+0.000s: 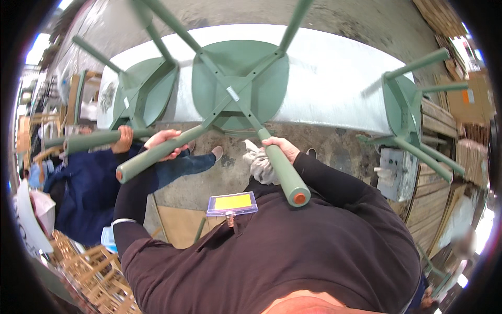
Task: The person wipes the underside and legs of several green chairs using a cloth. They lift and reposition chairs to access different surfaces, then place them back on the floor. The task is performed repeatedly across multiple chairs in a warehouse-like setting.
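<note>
An upturned green stool (238, 83) rests seat-down on the white table (334, 78), legs pointing up at the person. Their left hand (166, 141) is clenched around one leg, their right hand (280, 149) around another, with a grey rag (260, 163) bunched just below it (a co-worker's hand (124, 138) grips the neighbouring stool (141, 94)).

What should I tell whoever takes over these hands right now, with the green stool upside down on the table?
Left hand: gripped around the near-left leg of the middle stool.
Right hand: gripped around the near-right leg, with a grey rag by it.
The stool lies seat down on the white table, legs up. Two more green stools are upturned, one at its left and one at its right.
A co-worker's hand holds a leg of the left stool.
Done: stool upturned and held. Left: cannot tell how much of it has been wiped.
</note>
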Demonstrator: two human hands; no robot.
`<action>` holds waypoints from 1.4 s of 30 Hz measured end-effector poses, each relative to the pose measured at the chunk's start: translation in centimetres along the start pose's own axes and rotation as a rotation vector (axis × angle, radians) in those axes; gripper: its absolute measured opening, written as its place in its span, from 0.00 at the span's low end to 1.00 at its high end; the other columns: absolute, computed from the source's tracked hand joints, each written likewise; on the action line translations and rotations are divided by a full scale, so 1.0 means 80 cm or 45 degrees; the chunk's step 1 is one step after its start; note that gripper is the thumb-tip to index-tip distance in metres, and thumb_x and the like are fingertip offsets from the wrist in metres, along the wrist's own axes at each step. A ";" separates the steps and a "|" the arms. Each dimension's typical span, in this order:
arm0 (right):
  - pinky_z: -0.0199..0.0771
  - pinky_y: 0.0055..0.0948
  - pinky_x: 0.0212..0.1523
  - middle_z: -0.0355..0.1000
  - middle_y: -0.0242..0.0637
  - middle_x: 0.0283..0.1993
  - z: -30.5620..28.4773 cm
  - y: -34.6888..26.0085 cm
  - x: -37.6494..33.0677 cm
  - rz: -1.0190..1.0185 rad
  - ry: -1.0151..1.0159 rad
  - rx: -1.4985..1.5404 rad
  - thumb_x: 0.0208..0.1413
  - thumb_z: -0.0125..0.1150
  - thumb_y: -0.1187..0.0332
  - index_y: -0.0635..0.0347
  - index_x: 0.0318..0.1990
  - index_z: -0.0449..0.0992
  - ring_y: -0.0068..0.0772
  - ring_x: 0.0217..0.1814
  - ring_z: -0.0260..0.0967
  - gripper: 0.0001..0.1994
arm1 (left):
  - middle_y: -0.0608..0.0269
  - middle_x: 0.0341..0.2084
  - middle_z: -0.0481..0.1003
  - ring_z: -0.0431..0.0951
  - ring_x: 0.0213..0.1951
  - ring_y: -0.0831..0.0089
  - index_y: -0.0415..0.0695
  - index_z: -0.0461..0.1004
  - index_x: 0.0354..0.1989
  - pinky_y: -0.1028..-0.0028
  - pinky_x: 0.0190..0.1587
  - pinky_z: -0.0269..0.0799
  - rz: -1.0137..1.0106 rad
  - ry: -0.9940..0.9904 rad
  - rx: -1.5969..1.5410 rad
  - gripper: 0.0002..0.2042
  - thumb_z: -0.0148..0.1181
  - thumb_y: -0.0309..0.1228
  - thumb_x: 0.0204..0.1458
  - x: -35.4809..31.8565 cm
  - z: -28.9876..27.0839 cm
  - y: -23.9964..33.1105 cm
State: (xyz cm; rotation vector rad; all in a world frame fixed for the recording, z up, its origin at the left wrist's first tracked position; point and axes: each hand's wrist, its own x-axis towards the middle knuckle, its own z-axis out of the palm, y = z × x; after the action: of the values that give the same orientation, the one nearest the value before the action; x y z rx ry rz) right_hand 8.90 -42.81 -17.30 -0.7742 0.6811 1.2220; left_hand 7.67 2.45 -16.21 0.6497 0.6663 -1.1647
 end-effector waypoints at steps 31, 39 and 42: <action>0.74 0.47 0.59 0.77 0.55 0.53 -0.483 -0.183 -0.410 -0.272 -0.391 0.485 0.58 0.53 0.63 0.72 0.55 0.72 0.53 0.53 0.77 0.23 | 0.44 0.40 0.72 0.73 0.31 0.69 0.33 0.60 0.60 0.75 0.28 0.73 0.131 0.015 -0.110 0.23 0.55 0.32 0.59 0.342 0.560 -0.115; 0.73 0.46 0.61 0.78 0.50 0.56 -0.558 -0.180 -0.383 -0.305 -0.062 0.121 0.58 0.52 0.58 0.68 0.56 0.75 0.49 0.53 0.78 0.25 | 0.45 0.44 0.72 0.72 0.31 0.70 0.32 0.60 0.61 0.74 0.29 0.73 0.166 -0.029 -0.081 0.25 0.54 0.32 0.59 0.384 0.556 -0.130; 0.70 0.47 0.64 0.76 0.51 0.59 -0.512 -0.159 -0.374 -0.177 -0.311 0.321 0.58 0.52 0.58 0.68 0.58 0.75 0.50 0.58 0.76 0.26 | 0.45 0.44 0.73 0.72 0.31 0.70 0.32 0.60 0.62 0.73 0.28 0.73 0.050 0.077 -0.234 0.25 0.53 0.33 0.59 0.365 0.533 -0.151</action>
State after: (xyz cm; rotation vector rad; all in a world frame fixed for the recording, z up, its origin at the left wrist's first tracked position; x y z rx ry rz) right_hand 13.10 -94.91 -14.72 -0.4460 0.5570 1.0586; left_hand 9.16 -50.47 -12.42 0.5417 0.7985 -1.0372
